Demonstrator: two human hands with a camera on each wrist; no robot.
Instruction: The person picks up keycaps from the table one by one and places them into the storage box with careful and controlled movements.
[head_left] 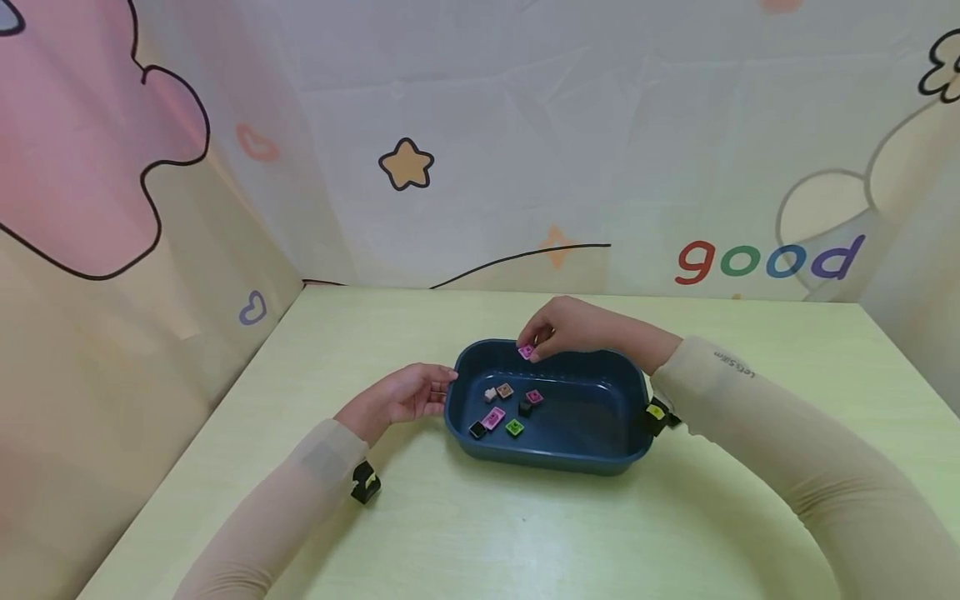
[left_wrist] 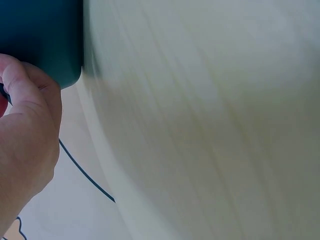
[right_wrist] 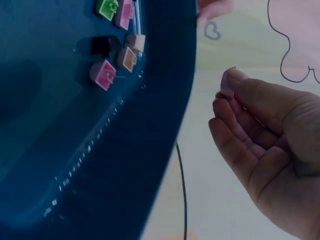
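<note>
Above the far rim of a dark blue tub (head_left: 555, 461), my right hand (head_left: 576, 325) pinches a small pink toy brick (head_left: 527, 352) between thumb and fingertips. The right wrist view shows the same brick (right_wrist: 227, 84) held apart from the tub wall. My left hand (head_left: 408, 393) grips the tub's left end, thumb at the rim; in the left wrist view its fingers are partly cut off. Inside the tub, toward the left, lie several small bricks: a green one (head_left: 514, 427), a long pink one (head_left: 492, 418), a magenta one (head_left: 534, 397), a tan one (head_left: 505, 390), a white one (head_left: 491, 395) and black ones (head_left: 477, 430).
The tub stands on a pale yellow-green table (head_left: 465, 525). A printed cloth backdrop (head_left: 480, 125) rises along the table's back edge and left side. Each wrist carries a small black strap mount (head_left: 365, 482).
</note>
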